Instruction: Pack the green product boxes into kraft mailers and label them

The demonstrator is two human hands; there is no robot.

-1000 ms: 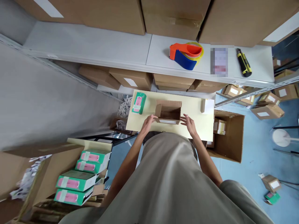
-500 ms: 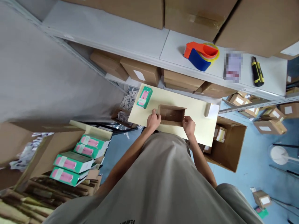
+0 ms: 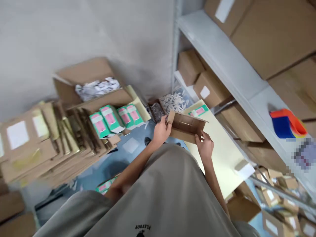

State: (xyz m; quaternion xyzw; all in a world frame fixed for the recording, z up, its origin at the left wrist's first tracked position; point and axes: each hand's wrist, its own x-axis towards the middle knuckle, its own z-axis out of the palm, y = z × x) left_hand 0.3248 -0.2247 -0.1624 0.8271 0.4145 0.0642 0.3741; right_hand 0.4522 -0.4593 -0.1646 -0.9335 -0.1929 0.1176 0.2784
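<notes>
A small open cardboard box (image 3: 185, 126) is held between my two hands, its opening facing up. My left hand (image 3: 161, 131) grips its left end, the fingers closed round the wall. At the right end, my right hand (image 3: 205, 144) pinches the near corner. The box is above the near edge of the pale yellow tabletop (image 3: 219, 144), and I see no contents in it. Just beyond the box lies a green and pink carton (image 3: 198, 111), partly hidden by it. A small white box (image 3: 245, 169) sits at the table's right end.
To the left, several green and pink cartons (image 3: 108, 118) stand beside folded cardboard (image 3: 69, 131) and a large box (image 3: 98, 100) with white paper filling. A grey shelf (image 3: 219, 49) on the right bears boxes and an orange and blue tape dispenser (image 3: 287, 123). Paper strips (image 3: 174, 102) lie beyond the table.
My view has swung left toward the cartons and the wall. The cardboard box, still in both hands, has come up from the tabletop and tilted, moving toward the table's left end.
</notes>
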